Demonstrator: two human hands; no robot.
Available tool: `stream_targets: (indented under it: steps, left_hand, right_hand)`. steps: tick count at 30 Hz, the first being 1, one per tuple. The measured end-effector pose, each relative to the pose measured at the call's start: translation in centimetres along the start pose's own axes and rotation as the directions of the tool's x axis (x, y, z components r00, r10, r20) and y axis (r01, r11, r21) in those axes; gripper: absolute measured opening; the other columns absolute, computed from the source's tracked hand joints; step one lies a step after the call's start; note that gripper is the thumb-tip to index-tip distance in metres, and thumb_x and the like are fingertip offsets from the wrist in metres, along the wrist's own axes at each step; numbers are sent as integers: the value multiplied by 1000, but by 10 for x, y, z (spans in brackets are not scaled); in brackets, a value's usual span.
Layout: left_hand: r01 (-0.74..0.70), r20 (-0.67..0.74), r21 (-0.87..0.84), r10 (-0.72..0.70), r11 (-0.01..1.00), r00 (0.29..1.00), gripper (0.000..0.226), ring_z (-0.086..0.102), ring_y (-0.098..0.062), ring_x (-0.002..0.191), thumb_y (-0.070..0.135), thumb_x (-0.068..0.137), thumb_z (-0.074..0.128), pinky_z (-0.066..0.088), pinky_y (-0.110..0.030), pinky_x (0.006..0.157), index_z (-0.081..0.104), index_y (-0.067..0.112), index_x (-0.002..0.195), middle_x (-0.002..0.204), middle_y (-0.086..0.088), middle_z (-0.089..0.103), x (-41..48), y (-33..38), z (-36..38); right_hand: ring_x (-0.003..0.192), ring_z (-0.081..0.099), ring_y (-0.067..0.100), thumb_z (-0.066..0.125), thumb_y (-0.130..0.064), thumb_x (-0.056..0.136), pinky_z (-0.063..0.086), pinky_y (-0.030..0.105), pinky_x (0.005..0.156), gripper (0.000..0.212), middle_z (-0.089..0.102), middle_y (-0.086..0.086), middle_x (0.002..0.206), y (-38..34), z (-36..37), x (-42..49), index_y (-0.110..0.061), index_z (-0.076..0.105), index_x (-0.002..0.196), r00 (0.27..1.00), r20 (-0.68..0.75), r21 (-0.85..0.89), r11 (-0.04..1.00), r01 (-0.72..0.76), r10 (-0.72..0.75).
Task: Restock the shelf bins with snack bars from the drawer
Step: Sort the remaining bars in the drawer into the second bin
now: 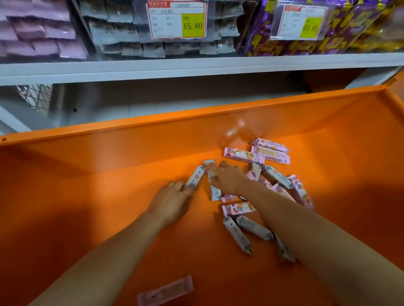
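Snack bars in grey and pink wrappers lie loose in a heap (275, 180) on the floor of an open orange drawer (83, 180), right of centre. Two grey bars stand at the heap's left edge. The right hand (228, 177) lies over the upright grey bar (215, 192), fingers extended across it and not closed round it. The left hand (173, 199) touches the near end of the slanted grey bar (195, 179); motion blur leaves its grip undetermined. A single pink bar (164, 291) lies apart, near the drawer's front at lower left. Beyond the drawer's far wall runs a white shelf edge (193, 66). Above it sit stocked bins: lilac packets (32, 33) at left, grey packets (114, 25) in the centre behind a price tag reading 15.80 (177, 18), and purple-and-yellow packets (363, 21) at right with a second price tag (299, 20).
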State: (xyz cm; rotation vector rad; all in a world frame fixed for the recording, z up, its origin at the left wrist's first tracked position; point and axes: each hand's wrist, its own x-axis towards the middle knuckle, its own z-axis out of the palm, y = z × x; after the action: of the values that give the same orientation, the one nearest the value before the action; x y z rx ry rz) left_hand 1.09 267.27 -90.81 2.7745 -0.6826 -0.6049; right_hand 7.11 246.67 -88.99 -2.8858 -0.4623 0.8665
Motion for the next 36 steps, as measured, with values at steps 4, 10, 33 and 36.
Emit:
stream_targets:
  steps: [4, 10, 33, 36]
  left_hand:
    - [70, -16, -51, -70, 996, 997, 49, 44, -29, 125, 33, 94, 54, 37, -35, 101, 43, 31, 142, 137, -7, 46, -15, -22, -2]
    - [204, -113, -225, -234, 953, 966, 22, 50, -29, 108, 34, 91, 61, 39, -34, 82, 54, 23, 109, 108, -6, 52, -30, -37, 4]
    - [355, 391, -920, -467, -168, 793, 23, 58, -16, 59, 33, 100, 52, 43, -25, 56, 58, 11, 106, 66, -4, 68, -52, -74, -2]
    - [304, 372, -927, -428, -221, 824, 24, 67, -15, 70, 32, 102, 49, 53, -22, 55, 56, 16, 117, 92, -9, 71, -52, -72, 0]
  right_hand:
    - [112, 53, 35, 48, -38, 99, 35, 44, 100, 52, 46, 17, 130, -18, 0, 5, -27, 32, 148, 1000, 0, 77, 997, 3, -3]
    - [100, 58, 38, 65, -39, 91, 48, 42, 85, 66, 40, 16, 131, -45, 15, 4, -24, 31, 146, 998, -67, 134, 991, 11, -2]
    - [112, 59, 36, 62, -18, 96, 52, 48, 90, 47, 55, 17, 130, -100, 24, 28, -10, 45, 140, 990, -22, 740, 668, -78, 141]
    - [108, 60, 34, 59, -13, 98, 54, 35, 81, 47, 53, 18, 129, -109, 22, 26, -9, 42, 142, 983, 116, 898, 409, -165, 142]
